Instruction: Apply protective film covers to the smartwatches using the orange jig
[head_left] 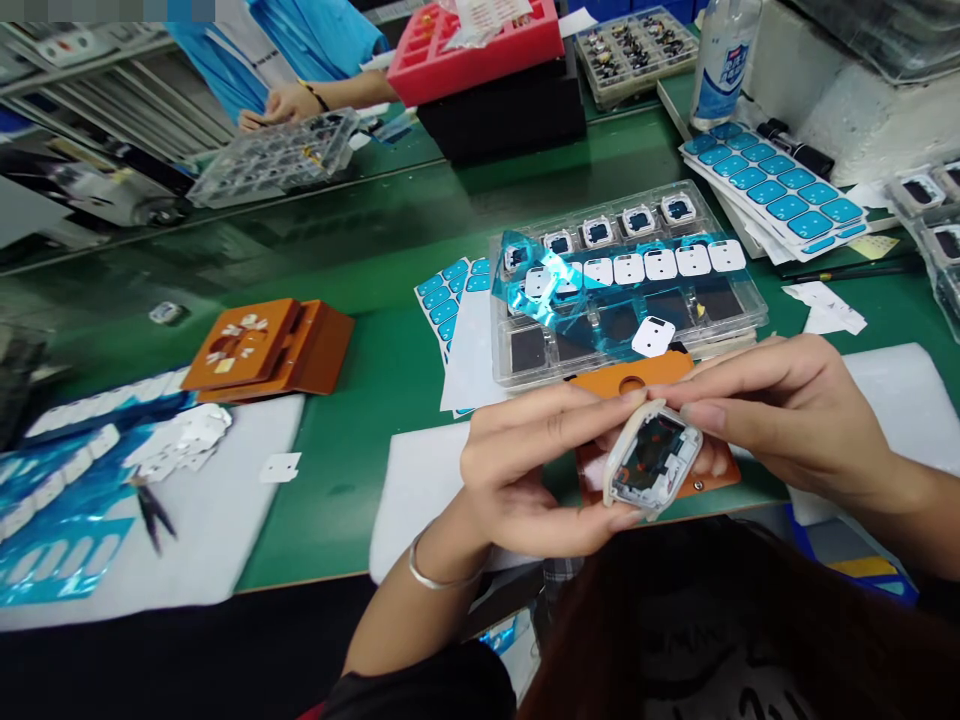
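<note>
A small white rounded-square device casing (651,458) with a dark inside is held tilted above the bench edge. My left hand (536,470) grips its left side, fingers along the top and thumb underneath. My right hand (795,420) pinches the upper right edge of the same casing. Below and behind the hands lies an orange fixture plate (630,376), partly covered by them. Just beyond it, a loose white label (653,336) with a dark slot rests on the clear plastic tray (517,375). A blue film strip (622,270) bearing several white labels lies across that tray.
Blue sticker sheets (780,190) and a clear bottle (724,65) stand at the back right. To the left are an orange block fixture (255,345), black tweezers (154,515) and a white foam sheet (262,520). Across the bench, a person in blue (300,50) works beside a red tray (480,55).
</note>
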